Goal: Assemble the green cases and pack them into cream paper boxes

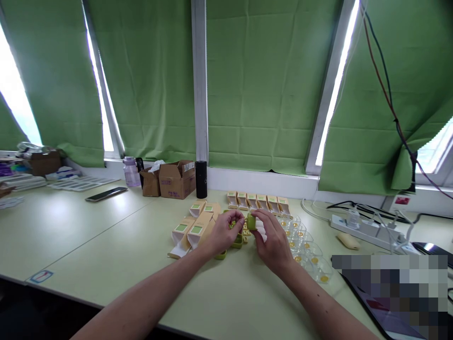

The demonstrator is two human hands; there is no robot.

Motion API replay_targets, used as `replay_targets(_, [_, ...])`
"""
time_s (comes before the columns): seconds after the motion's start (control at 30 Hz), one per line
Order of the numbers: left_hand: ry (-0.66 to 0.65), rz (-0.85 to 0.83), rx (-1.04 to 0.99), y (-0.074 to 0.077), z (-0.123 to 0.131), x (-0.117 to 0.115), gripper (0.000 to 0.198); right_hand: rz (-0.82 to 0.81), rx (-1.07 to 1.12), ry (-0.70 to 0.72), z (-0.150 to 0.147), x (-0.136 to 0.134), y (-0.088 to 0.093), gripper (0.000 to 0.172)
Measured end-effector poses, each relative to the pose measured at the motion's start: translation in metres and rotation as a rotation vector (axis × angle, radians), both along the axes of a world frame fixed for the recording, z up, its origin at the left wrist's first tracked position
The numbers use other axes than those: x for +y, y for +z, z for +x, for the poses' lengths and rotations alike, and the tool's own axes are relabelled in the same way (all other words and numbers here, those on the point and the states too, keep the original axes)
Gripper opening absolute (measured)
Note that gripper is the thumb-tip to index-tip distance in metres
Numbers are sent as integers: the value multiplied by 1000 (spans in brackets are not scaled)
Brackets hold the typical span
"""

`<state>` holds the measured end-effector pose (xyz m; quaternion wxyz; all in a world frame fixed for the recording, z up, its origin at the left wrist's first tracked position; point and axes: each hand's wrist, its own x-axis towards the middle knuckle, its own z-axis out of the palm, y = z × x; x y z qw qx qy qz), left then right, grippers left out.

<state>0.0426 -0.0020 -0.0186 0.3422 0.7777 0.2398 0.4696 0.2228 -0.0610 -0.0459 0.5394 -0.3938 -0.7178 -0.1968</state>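
Observation:
In the middle of the table, my right hand (274,238) is closed on a small green case (251,222), holding it up between thumb and fingers. Just left of it, the fingers of my left hand (226,231) are pinched together; what they hold, if anything, I cannot make out. Below and between the hands lie more green cases (238,242), partly hidden by the left hand. Beside my left hand are several tan paper boxes (196,230) with green label squares. Clear plastic cups (307,246) with yellow centres stand in rows to the right of my right hand.
A row of tan boxes (252,200) stands farther back. Behind are cardboard boxes (177,180), a black cylinder (201,179) and a purple bottle (131,172). A phone (106,194) lies at left. A power strip (368,230) with cables is at right.

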Motion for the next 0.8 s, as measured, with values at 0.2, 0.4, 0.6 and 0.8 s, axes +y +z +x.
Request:
replay_targets(0.2, [-12,-6,-10,4,-1,-2,26,-13,3,-13,0,-1,0,43])
replay_targets(0.4, [-16,-17,-28,4,-2,-1,22,-18,8,-32,1,-2,1,41])
replay_targets(0.6, [67,25,-53,-4,-5,9,20,-42,35,-48,1,-3,2,44])
replay_targets(0.8, [172,235,1,-4,-10,10,23,-72,36,2,-1,-6,4,52])
